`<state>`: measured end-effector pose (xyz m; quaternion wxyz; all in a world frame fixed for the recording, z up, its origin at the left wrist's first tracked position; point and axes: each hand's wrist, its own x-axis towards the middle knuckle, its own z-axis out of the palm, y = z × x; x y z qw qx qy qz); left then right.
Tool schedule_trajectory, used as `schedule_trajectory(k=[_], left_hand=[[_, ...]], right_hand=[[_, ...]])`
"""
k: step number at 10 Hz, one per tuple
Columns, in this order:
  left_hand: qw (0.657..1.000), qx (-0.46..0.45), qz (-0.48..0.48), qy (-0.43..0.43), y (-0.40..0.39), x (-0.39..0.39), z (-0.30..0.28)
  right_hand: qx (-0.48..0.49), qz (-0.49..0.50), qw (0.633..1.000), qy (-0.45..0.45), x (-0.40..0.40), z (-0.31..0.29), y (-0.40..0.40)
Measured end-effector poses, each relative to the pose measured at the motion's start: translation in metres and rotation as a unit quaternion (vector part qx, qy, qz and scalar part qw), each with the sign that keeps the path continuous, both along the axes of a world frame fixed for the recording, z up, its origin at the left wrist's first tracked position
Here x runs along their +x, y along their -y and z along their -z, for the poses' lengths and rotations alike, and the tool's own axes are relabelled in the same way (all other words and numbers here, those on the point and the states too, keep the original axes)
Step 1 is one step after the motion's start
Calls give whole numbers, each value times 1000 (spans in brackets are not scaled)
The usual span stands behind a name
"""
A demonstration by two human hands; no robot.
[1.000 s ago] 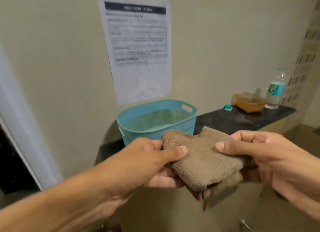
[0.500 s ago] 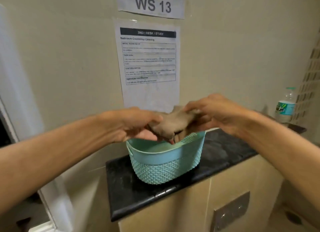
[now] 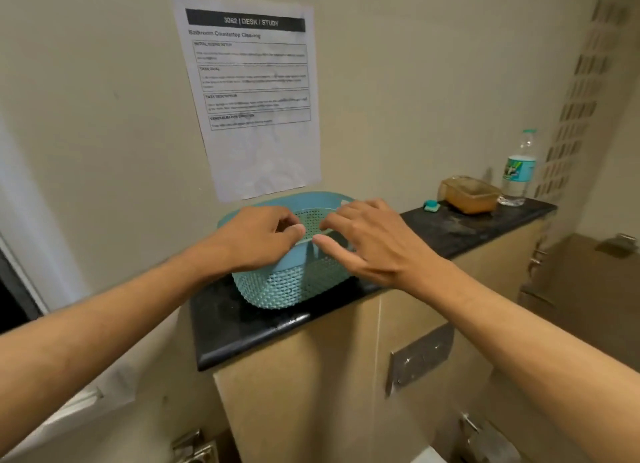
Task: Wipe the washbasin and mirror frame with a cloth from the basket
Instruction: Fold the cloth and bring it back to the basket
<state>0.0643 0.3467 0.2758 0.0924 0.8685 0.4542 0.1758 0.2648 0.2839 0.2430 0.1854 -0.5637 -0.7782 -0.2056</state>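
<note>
A teal plastic basket (image 3: 294,286) with a woven-pattern wall stands on the black countertop (image 3: 242,324) against the wall. Both of my hands hover over its near rim. My left hand (image 3: 256,237) has its fingers loosely curled at the rim with nothing visible in them. My right hand (image 3: 370,244) is spread flat, fingers apart, over the basket's right half. No cloth shows; my hands hide most of the basket's inside. Neither a washbasin nor a mirror is in view.
A brown-stained clear container (image 3: 471,194), a small teal object (image 3: 432,205) and a water bottle (image 3: 519,168) stand at the counter's far right. A printed sheet (image 3: 256,92) hangs on the wall above the basket. A metal flush plate (image 3: 419,358) sits in the panel below.
Both hands carried the folded brown cloth from in front of me down over the basket. Now the cloth is out of sight and both hands hold nothing.
</note>
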Motion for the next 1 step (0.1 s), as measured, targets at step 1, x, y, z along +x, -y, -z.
schedule_trajectory(k=[1], left_hand=[[999,38,1,19,9,3,7]], right_hand=[[-12,27,1000,0,12,11,21]])
